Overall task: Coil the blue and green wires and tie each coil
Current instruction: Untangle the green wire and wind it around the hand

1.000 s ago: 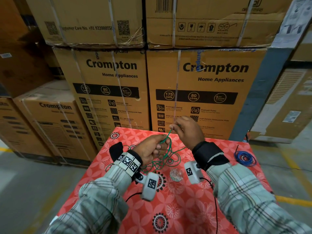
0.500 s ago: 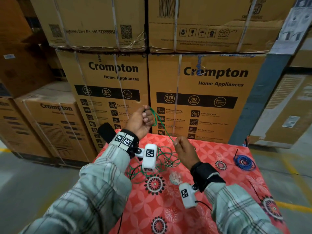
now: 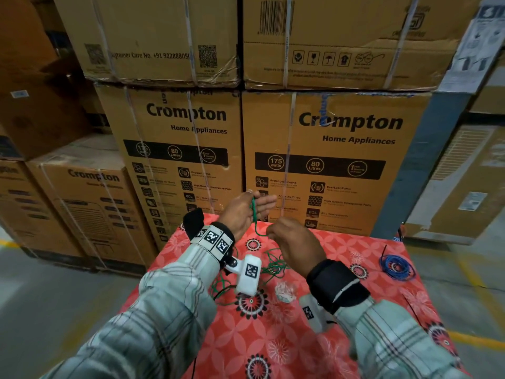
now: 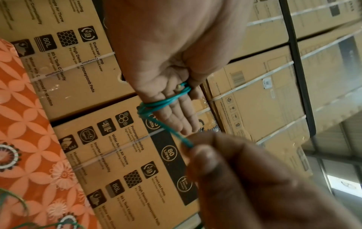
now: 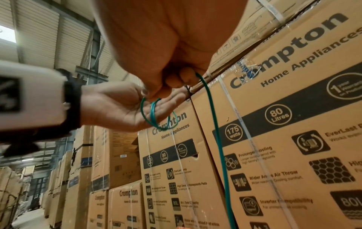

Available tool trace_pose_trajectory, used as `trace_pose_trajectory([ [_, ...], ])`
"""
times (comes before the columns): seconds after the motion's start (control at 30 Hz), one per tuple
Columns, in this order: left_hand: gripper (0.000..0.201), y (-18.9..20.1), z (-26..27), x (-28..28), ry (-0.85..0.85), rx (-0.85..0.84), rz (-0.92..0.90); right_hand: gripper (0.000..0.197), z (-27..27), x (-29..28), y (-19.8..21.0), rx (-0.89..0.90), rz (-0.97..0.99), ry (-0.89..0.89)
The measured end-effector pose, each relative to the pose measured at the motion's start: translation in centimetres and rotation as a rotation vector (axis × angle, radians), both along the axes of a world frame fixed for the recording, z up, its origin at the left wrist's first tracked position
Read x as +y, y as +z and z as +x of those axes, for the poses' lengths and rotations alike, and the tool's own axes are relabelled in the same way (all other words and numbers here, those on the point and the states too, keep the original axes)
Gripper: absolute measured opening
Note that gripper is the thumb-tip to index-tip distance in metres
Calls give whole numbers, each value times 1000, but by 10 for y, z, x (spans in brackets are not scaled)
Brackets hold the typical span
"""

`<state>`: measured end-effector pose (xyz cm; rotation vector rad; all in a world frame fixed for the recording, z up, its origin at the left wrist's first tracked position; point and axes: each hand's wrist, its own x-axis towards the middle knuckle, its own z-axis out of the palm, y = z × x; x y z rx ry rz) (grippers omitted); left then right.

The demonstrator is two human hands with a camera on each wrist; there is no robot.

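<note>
Where fingers (image 4: 177,111) straighten — green wire (image 4: 156,105) looped.

Just behind the two hands, the cardboard boxes (image 3: 314,165) read "Crompton Home Appliances", "175 watts", "80 Litres", "EverLast Pump", "High Density Honeycomb Pads" and "Wider Angle Air Throw". The upper box (image 3: 153,39) above the hands reads "Customer Care No. +91 922888050".

place: warehouse | evidence: stacked strapped appliance cartons (image 3: 322,165), corrugated metal roof (image 5: 39,31)
</note>
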<state>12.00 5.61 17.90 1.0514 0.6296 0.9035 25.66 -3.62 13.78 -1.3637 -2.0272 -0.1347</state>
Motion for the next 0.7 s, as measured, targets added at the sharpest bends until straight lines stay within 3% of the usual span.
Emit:
trace_pose_trajectory([
  [0.1,30,-10,3,-9,-58,58,-27,14,7,-2,16,-3,121,14],
  [0.33,37,-15,10,-32,-154,330,94,11,19,4,30,-103,81,-155],
  [0.47,31,-15,10,-38,-157,426,128,33,34,8,32,-49,26,-179],
  [0.57,31,-17,7,-38,-214,379,58,33,41,10,29,80,-80,-156],
  [0.7,31,-12,2,-37,-292,248,-58,26,42,17,16,433,-236,-31],
])
